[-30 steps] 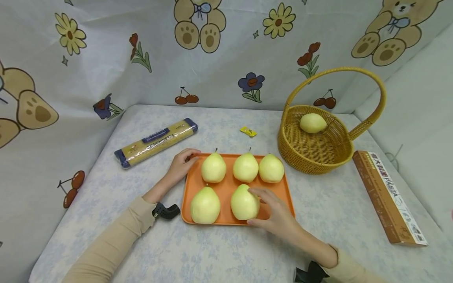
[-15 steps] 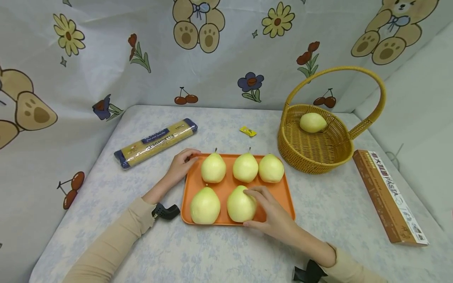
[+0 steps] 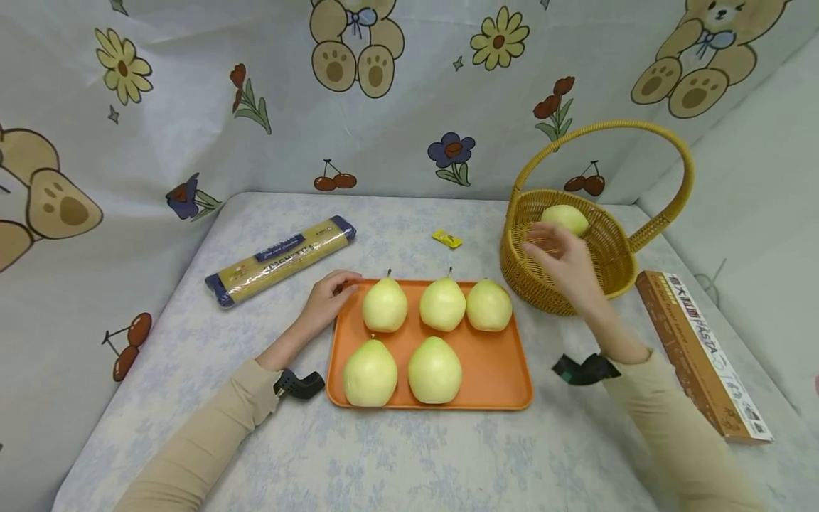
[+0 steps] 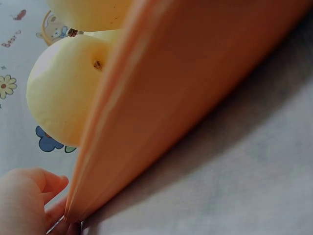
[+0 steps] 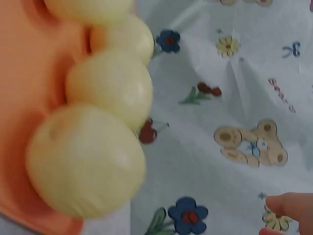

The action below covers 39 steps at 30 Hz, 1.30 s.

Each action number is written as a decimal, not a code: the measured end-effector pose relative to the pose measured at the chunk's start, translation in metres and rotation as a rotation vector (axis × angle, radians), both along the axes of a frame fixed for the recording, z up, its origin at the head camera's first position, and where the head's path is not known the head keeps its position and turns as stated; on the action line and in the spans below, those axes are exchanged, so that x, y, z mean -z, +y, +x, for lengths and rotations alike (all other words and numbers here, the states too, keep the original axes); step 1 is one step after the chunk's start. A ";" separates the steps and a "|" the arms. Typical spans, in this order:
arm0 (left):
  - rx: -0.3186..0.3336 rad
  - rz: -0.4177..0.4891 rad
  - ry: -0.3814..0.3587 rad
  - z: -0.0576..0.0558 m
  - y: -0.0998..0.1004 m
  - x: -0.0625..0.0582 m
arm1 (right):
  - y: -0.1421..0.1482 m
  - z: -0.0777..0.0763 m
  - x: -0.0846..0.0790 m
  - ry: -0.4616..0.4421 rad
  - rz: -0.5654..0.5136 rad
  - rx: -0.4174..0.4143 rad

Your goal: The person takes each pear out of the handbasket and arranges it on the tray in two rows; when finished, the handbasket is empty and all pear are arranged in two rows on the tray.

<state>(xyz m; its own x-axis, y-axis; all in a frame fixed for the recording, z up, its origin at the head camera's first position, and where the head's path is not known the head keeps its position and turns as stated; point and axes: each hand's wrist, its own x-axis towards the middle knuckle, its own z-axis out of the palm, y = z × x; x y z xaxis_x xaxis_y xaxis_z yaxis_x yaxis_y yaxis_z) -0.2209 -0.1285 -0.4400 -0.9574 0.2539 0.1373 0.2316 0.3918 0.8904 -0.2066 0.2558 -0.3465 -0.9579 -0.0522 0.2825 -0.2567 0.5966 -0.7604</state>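
Note:
My left hand (image 3: 329, 299) grips the back left corner of an orange tray (image 3: 493, 377); in the left wrist view its thumb and fingers (image 4: 56, 183) lie at the rim. Yellow-green pears stand on the tray. Three make the back row, and a left pear (image 3: 370, 373) and a middle pear (image 3: 435, 371) stand in front. Over the wicker basket (image 3: 521, 284) hovers my right hand (image 3: 566, 267), fingers loosely bent and holding nothing. Behind it, a pear (image 3: 568, 217) inside the basket is partly hidden. The right wrist view shows only fingertips (image 5: 291, 208).
A pack of spaghetti (image 3: 281, 261) lies at the back left. A small yellow packet (image 3: 446, 239) is behind the tray. Beside the basket, a long brown pasta box (image 3: 704, 355) lies at the right. The basket's tall handle (image 3: 604, 126) arches above it.
My right hand has let go of the front middle pear, after shifting it slightly left, and has moved right and back to above the basket. The left hand has stayed at the tray.

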 end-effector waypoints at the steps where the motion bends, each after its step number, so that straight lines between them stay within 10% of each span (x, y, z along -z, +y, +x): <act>1: -0.001 0.002 -0.002 0.000 0.000 0.000 | 0.008 -0.011 -0.006 -0.033 0.001 0.037; 10: -0.015 0.004 0.029 -0.015 -0.003 0.031 | 0.067 -0.096 -0.018 -0.186 -0.082 0.219; 22: -0.025 0.005 0.036 -0.017 -0.001 0.037 | 0.098 -0.133 0.017 -0.268 0.068 0.415; 34: -0.024 0.004 0.052 -0.017 -0.006 0.033 | 0.101 -0.152 0.039 -0.206 0.334 0.107; 39: -0.023 -0.006 0.065 -0.018 -0.006 0.033 | 0.095 -0.149 0.035 -0.311 0.363 0.085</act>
